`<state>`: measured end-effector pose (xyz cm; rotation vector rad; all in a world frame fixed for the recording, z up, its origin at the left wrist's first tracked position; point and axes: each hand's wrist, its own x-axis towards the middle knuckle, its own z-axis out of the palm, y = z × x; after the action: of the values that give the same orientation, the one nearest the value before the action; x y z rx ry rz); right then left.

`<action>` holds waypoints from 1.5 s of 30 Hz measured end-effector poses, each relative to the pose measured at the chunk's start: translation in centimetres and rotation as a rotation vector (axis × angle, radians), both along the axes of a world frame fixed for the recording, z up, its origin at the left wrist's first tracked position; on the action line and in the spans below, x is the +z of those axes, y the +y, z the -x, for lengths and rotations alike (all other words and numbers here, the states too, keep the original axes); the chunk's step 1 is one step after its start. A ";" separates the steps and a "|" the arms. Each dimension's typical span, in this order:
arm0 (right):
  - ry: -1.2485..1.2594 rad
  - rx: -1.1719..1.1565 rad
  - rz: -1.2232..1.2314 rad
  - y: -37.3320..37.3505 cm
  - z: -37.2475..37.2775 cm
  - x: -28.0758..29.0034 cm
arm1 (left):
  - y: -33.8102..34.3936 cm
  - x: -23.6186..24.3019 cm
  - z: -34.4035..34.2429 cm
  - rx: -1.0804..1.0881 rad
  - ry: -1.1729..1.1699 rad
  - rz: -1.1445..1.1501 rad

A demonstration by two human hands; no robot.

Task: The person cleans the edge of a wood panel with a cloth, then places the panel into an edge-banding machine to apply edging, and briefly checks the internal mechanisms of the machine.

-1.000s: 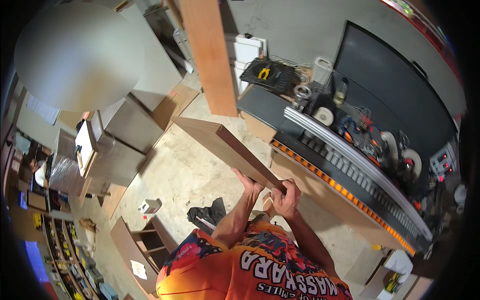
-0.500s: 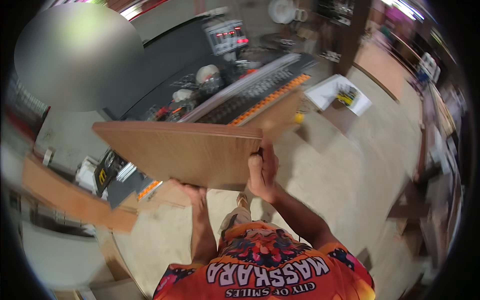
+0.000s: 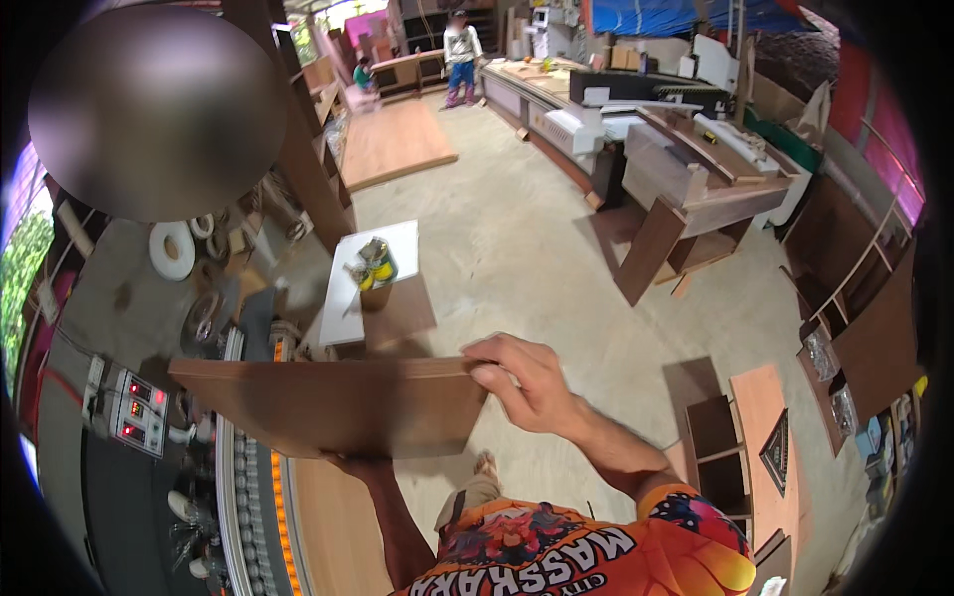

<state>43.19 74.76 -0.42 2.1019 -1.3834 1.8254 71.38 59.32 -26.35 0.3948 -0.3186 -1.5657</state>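
Observation:
A brown wood-grain board [image 3: 328,402] is held in front of me, its long edge facing up and a broad face toward me. My right hand [image 3: 525,382] grips its right end near the top corner, thumb on the near side. Under the lower edge, my left hand [image 3: 360,467] supports the board; most of its fingers are hidden beneath it. To the left runs a machine with a row of rollers and an orange strip [image 3: 282,517]. Its control box [image 3: 137,412] shows red lit displays.
Ahead, a low white-topped stand [image 3: 343,308] carries a yellow-and-green can [image 3: 376,263]. A large flat panel [image 3: 397,139] lies farther back, near a standing person [image 3: 462,60]. A cabinet frame [image 3: 651,243] stands right of the concrete floor [image 3: 517,238]. Shelved furniture [image 3: 755,437] sits near right.
My view has swung to the right, so the roller machine now lies at my left and the workshop floor opens ahead. The board has stayed in both hands.

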 end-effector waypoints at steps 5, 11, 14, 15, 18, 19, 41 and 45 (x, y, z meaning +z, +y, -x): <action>0.150 -0.275 -0.189 -2.9 11.4 1.8 | -12.7 0.4 12.4 -0.156 -0.108 0.050; -0.180 -0.439 -0.847 -9.1 24.0 -2.6 | -26.2 -2.5 26.2 -0.238 -0.639 0.246; -0.671 -0.436 -0.650 -12.0 31.1 -11.3 | -28.0 -0.3 39.2 -0.278 -0.694 0.072; -0.735 -0.440 -0.588 -13.0 33.6 -13.2 | -30.5 -1.0 42.3 -0.270 -0.685 0.142; -0.798 -0.342 -0.533 -17.9 40.8 -16.8 | -40.2 -4.0 50.9 -0.172 -0.787 0.309; -0.852 -0.309 -0.498 -20.0 43.3 -17.0 | -43.1 -4.6 52.9 -0.107 -0.911 0.327; -0.964 0.273 -0.596 -75.5 100.0 -19.8 | -91.6 19.3 103.8 0.559 -1.274 1.044; -0.804 0.043 -0.974 -84.3 109.7 -22.0 | -99.1 24.1 118.5 0.642 -1.223 1.639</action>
<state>-66.54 -9.54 -22.44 1.5995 -2.9001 2.4641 -47.17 -39.81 -2.21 0.0337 -1.9613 0.0668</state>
